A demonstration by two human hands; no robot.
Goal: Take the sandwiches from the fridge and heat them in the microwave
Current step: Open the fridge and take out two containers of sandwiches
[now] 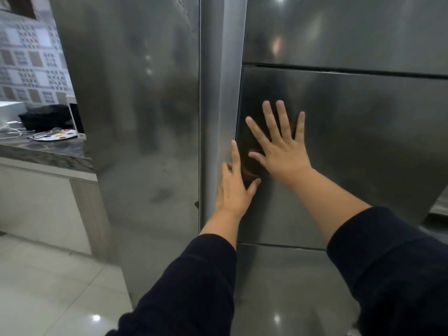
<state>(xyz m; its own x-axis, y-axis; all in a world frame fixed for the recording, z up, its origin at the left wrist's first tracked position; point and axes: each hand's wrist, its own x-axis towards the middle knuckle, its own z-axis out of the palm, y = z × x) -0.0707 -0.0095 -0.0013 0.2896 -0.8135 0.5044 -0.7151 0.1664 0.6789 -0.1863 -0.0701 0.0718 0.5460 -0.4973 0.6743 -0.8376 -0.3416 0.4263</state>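
Observation:
A tall stainless-steel fridge [145, 117] fills most of the view, all its doors shut. My right hand [281, 146] lies flat with spread fingers on the middle door panel [351, 154] on the fridge's right side. My left hand [234, 187] has straight fingers at the left edge of that same panel, against the vertical steel strip [218, 93]. No sandwiches and no microwave are in sight.
To the left a dark stone counter [48, 151] carries a colourful plate [58, 135], a black bag [46, 116], white cables and a white box. Pale cabinets stand under it. Glossy white floor tiles [48, 287] spread at the lower left.

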